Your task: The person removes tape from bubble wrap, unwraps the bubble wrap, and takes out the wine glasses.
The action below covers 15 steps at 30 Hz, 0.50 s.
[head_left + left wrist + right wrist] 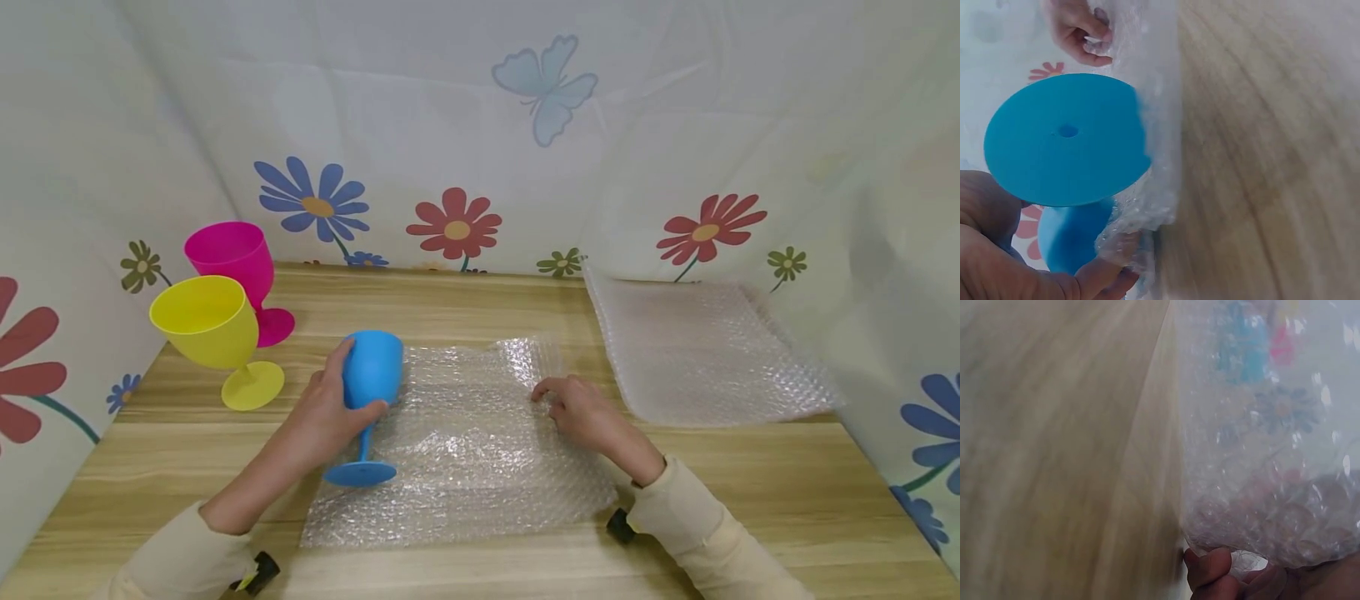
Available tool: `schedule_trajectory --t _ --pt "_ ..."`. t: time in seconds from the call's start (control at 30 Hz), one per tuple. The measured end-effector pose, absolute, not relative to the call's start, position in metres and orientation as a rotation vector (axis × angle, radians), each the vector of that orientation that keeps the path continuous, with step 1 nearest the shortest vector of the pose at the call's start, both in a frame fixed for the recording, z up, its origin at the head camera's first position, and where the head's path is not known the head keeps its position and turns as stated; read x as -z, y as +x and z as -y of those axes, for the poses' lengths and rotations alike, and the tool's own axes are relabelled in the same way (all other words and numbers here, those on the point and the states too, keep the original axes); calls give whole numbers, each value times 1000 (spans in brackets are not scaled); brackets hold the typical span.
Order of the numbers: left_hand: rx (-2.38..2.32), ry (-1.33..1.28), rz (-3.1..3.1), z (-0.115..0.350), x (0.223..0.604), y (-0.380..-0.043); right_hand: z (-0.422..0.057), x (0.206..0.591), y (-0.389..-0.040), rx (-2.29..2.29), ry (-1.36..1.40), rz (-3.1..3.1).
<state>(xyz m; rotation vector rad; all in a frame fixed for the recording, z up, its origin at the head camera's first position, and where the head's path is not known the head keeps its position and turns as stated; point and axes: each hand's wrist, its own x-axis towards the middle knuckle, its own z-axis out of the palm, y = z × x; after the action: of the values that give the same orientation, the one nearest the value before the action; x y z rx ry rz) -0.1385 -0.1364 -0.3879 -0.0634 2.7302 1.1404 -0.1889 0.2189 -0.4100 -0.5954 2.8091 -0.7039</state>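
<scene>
A blue plastic goblet (372, 371) lies over the left part of a bubble wrap sheet (465, 450). My left hand (326, 412) grips it round the bowl, thumb toward the stem. Its round foot (1066, 150) faces the camera in the left wrist view, with wrap around my left fingers (1107, 272). At the sheet's right side, my right hand (588, 415) pinches the wrap between curled fingers and thumb. Seen from the right wrist, the wrap (1272, 512) rises in front of the camera, with the fingertips (1210, 565) at its lower edge.
Yellow (206, 325) and pink (236, 258) goblets stand upright at the back left of the wooden table (450, 304). Another bubble wrap sheet (697, 358) lies at the back right. A flowered cloth (450, 125) hangs behind and along both sides.
</scene>
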Motion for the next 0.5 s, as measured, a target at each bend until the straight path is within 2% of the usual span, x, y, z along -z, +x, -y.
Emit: schedule_trajectory --t 0.5 --pt "-1186 -107 -2733 130 385 -150 -221 408 -189 678 -622 -2810"
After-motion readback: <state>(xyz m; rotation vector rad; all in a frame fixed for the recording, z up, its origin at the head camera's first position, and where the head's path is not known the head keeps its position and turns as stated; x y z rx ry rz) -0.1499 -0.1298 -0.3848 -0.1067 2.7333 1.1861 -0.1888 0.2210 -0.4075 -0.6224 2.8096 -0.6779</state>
